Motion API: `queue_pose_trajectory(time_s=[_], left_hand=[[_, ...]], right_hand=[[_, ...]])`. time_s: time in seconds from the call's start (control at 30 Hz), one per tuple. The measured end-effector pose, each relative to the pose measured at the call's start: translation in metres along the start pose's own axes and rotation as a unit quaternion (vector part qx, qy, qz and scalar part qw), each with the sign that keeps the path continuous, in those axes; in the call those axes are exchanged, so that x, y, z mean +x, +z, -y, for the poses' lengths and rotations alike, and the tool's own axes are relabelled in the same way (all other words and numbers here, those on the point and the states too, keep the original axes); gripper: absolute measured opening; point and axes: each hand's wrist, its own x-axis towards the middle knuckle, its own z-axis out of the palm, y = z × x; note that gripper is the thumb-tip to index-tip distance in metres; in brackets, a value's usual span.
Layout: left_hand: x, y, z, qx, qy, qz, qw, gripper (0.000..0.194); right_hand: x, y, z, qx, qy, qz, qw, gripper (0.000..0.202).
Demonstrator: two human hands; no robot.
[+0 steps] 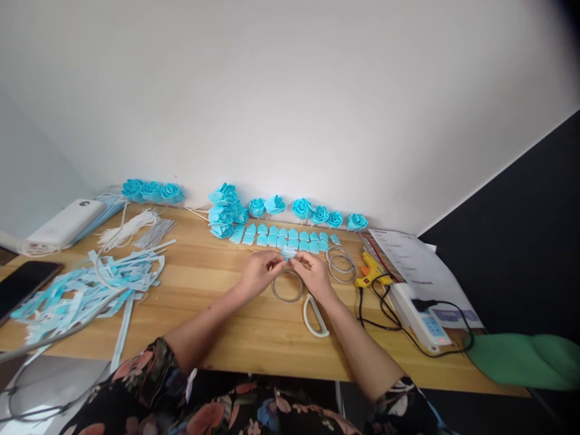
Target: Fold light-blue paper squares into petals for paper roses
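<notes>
My left hand point(258, 275) and my right hand point(313, 275) meet over the middle of the table, fingertips pinched on a small light-blue petal piece point(288, 251). Both hands grip it, one from each side; its lower edge is partly hidden by my fingers. Just beyond lie rows of similar blue petal pieces point(261, 240) on the wood. Below my hands a thin grey ring point(287, 302) lies flat. Near my right wrist rests a white D-shaped frame point(319, 315), and several more grey rings point(343, 282) overlap to the right of that hand.
Blue fabric flowers point(302, 208) line the wall, some stacked in a cluster point(223, 214). At right: a yellow glue gun point(372, 270), its cord, a power strip point(421, 323), papers point(408, 260). At left: tangled blue-white strips point(104, 284), white cords point(129, 229), a phone point(27, 284), a power bank point(67, 222).
</notes>
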Motion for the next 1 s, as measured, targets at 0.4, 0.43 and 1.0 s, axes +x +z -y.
queue_pose_trajectory(time_s=[0.4, 0.43, 1.0], left_hand=[[-0.0019, 0.001, 0.002, 0.055, -0.035, -0.03, 0.997, 0.015], [-0.0021, 0.0011, 0.0017, 0.059, -0.034, -0.029, 0.997, 0.015], [-0.004, 0.005, 0.0014, 0.093, -0.046, -0.009, 0.995, 0.014]], right_hand=[[-0.0037, 0.0038, 0.002, -0.065, -0.057, 0.012, 0.996, 0.017], [-0.0039, 0.0042, 0.0014, -0.075, -0.064, 0.011, 0.995, 0.016], [-0.0039, 0.0072, -0.0013, -0.145, -0.141, -0.001, 0.979, 0.014]])
